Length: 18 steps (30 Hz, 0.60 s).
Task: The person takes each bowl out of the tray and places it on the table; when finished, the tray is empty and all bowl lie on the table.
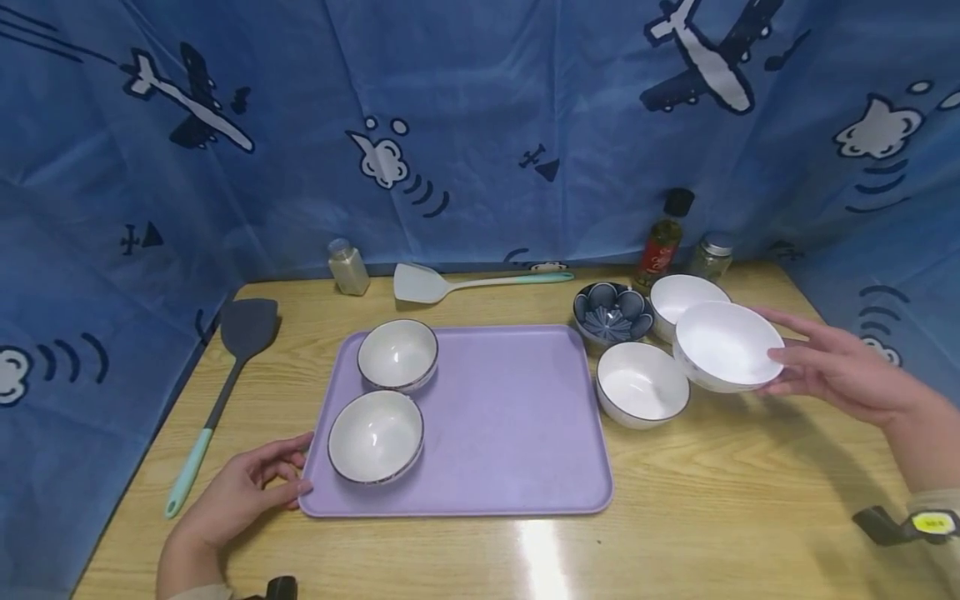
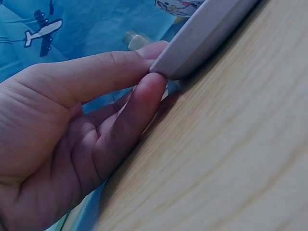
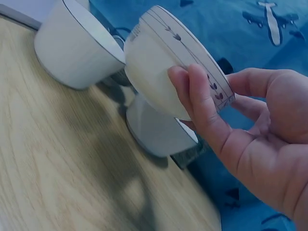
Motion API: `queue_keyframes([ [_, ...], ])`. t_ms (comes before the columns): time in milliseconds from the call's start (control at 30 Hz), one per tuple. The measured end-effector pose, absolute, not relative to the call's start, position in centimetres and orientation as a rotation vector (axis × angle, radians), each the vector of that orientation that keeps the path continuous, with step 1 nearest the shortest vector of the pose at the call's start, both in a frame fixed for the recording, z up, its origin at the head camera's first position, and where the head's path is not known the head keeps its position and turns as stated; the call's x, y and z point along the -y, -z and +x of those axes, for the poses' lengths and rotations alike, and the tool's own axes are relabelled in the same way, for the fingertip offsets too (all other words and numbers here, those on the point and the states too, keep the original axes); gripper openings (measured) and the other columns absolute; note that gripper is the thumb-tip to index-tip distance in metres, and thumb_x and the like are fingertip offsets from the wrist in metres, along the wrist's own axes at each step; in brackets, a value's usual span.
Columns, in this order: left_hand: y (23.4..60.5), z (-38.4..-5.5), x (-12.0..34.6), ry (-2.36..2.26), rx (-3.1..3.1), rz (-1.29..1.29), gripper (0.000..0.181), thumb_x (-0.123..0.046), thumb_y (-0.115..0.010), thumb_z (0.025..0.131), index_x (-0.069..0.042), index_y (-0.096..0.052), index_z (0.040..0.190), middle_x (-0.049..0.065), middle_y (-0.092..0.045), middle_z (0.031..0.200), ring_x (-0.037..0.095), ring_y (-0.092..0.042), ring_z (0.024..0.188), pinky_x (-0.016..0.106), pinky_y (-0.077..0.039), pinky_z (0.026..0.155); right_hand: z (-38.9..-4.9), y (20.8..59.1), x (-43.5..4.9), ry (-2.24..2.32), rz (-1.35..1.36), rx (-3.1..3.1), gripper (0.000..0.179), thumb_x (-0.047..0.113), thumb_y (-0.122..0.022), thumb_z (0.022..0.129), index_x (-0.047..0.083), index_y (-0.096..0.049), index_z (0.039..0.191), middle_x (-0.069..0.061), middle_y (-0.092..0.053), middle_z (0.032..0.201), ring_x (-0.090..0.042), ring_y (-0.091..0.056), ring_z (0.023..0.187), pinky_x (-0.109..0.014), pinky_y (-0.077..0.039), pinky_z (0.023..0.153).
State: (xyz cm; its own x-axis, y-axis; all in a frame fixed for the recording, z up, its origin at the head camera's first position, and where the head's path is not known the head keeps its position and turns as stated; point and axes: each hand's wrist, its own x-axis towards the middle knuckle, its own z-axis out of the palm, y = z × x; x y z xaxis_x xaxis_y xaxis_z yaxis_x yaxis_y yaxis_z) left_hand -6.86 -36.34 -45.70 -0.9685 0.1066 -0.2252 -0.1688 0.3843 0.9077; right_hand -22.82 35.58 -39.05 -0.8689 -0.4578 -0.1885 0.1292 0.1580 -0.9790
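So the person's right hand [image 1: 836, 367] has a floral-sided white bowl [image 1: 726, 343] pinched at its rim and side, tilted and held up off the table [image 1: 712, 508], toward the table's right edge. Left hand [image 1: 242, 493] is pinching the purple tray [image 1: 517, 417] on its left edge, near the front-left corner. Two lighter-toned bowls [image 1: 377, 437] sit along that same tray edge.

- At centre, the flat rectangular lilac tray [image 1: 517, 417] is showing one plain colour.
- At far right, the round white bowl [image 1: 727, 343] is wearing a dark leafy-vine band outside.
- Right of centre, the round navy bowl [image 1: 611, 315] is displaying petal shapes.
- Across the top, the blue cloth curtain [image 1: 472, 92] is carrying white-and-navy aeroplanes.
- At left, the long charcoal spatula [image 1: 224, 390] is ending in mint.
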Motion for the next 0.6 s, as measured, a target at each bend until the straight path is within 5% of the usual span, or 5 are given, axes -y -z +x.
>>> queue_keyframes([
  [600,45.7,-6.9,36.3,-1.611,-2.400,-0.078,0.071,-0.014,-0.078,0.086,0.002,-0.045,0.146,0.014,-0.062,0.109,0.009,-0.065,0.084,0.026,-0.057,0.069,-23.4,41.3,-37.9,1.742,-0.387,-1.958,0.061,-0.005,-0.041,0.103,0.027,-0.033,0.154,0.010,-0.051,0.130,-0.032,-0.073,0.091,-0.040,-0.061,0.077],
])
